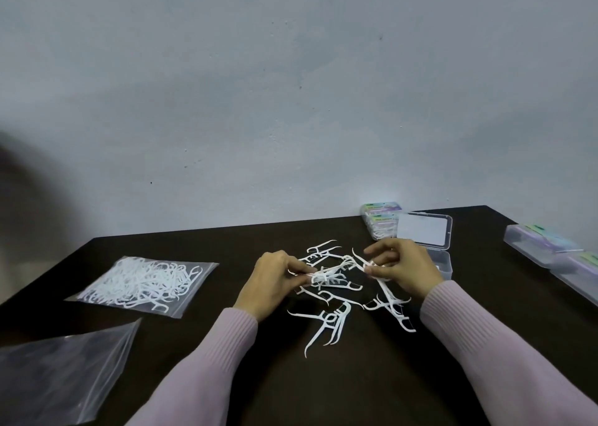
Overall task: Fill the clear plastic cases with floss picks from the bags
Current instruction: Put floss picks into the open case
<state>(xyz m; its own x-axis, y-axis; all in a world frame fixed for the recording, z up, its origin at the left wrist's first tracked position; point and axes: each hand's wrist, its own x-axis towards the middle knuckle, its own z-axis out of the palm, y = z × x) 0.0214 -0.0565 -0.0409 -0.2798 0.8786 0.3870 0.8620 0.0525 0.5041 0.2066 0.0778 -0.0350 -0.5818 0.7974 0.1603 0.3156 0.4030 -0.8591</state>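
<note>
On the dark table (200, 302) I see 1 full bag (142, 283) of picks at the left, an empty bag (55, 370) near me, and filled cases (380, 221) at the back right, so some work looks done. The open case (443, 262) waits by my right hand (404, 267). Both it and my left hand (275, 280) pinch loose floss picks (330, 318) from the middle pile.

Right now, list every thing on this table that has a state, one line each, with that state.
Left hand: pinching a bunch of picks.
Right hand: pinching picks.
Loose floss picks: scattered on the table.
Full bag: lying flat, holding picks.
Empty bag: lying flat.
Open case: lid up.
Stacked cases: closed, filled.
Cases at right: closed.
</note>
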